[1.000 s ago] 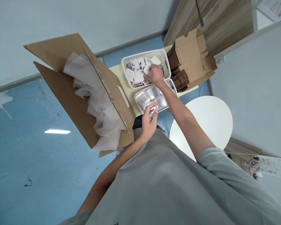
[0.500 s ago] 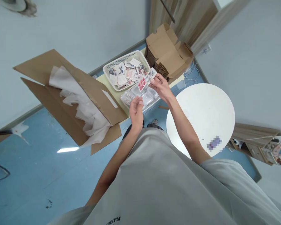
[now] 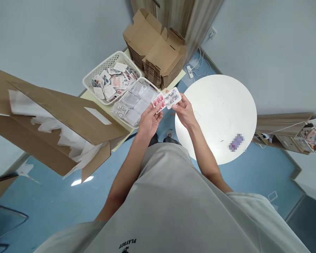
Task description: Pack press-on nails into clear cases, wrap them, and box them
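Both bare forearms reach forward with elbows bent, converging until the hands almost meet. The left hand (image 3: 149, 121) pinches a pink card (image 3: 158, 101) between thumb and fingertips; the right hand (image 3: 185, 112), just beside that grip, pinches a grey card (image 3: 173, 98) the same way

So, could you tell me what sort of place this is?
Likely a small packing room: stacked flat brown cardboard boxes, a white plastic basket of small packets, a large open brown carton.
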Motion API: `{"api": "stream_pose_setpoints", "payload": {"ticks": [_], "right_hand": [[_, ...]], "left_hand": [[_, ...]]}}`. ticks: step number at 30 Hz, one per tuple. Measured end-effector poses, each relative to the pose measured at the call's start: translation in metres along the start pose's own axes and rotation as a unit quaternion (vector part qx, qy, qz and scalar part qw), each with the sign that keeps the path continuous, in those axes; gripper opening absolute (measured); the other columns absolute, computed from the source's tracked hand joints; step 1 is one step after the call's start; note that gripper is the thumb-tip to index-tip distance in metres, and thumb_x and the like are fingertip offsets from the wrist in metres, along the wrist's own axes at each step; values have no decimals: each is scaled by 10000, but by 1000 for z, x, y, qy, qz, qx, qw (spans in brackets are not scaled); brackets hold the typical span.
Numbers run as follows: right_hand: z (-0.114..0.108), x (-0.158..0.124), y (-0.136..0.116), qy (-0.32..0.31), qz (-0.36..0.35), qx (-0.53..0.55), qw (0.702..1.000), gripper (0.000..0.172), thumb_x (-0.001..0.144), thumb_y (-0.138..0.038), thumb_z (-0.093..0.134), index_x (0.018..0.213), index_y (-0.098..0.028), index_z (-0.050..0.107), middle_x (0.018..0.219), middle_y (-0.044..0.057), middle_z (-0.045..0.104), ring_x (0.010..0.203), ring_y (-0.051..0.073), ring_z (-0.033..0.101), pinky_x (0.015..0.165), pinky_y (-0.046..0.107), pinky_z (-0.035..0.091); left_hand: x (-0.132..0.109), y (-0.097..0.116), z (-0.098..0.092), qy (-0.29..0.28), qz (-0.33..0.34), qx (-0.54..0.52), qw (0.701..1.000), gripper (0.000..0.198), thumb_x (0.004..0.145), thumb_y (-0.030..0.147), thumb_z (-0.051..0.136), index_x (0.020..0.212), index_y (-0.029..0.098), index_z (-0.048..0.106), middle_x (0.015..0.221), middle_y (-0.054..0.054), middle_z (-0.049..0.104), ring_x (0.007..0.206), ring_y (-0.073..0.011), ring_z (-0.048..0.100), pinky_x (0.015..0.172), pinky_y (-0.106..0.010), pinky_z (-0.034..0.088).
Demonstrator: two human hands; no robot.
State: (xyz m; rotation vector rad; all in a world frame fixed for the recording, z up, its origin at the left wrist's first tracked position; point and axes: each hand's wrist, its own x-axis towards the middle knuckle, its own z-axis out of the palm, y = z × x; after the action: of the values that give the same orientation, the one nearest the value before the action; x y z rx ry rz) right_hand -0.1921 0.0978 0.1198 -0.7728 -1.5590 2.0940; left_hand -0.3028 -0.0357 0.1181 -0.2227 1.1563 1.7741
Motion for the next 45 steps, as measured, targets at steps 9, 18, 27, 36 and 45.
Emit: {"api": "stream_pose_setpoints", "payload": {"ticks": [9,18,27,36,45], "right_hand": [[-47,-13,-55,90,-93,-9,992,929,787,-1005,788,1448,-354,728,1576,123,712,1600,351,583,1163,508,640],[-9,-41,-59,80,-20,62,995,1050,659,-986,892,1477,-355,708,1562,133,747,1566,359,614,1083,470,663],[-1,-61,-28,12,43,157,987,797,778,-800,959,1361,-302,742,1449,106,819,1368,302,760,948,364,721],[-25,-84,-14,-68,134,146,978,763,866,-919,799,1198,-236,728,1080,105,883,894,249,872,562,261,691],[-49,-124,-30,44,63,74,994,697,771,-821,959,1107,-246,752,1037,39,846,851,194,856,519,196,639]], "left_hand": [[-9,25,6,-7,68,72,995,434,791,364,1063,1090,236,776,929,3,814,714,-101,738,662,-203,593],[68,104,-25,112,188,104,970,339,1242,434,567,1018,207,683,1141,-25,784,1496,-188,640,1194,-383,585],[5,56,17,-171,56,211,961,545,1060,696,725,1395,267,734,1545,-137,775,1614,-338,608,1406,-555,417],[-17,37,38,-180,42,280,942,679,750,384,1072,1343,195,800,975,-81,856,1084,-314,850,1033,-447,683],[-43,11,43,-129,69,238,960,651,727,395,1105,1278,226,803,936,-43,842,1043,-257,848,920,-321,678]]}}
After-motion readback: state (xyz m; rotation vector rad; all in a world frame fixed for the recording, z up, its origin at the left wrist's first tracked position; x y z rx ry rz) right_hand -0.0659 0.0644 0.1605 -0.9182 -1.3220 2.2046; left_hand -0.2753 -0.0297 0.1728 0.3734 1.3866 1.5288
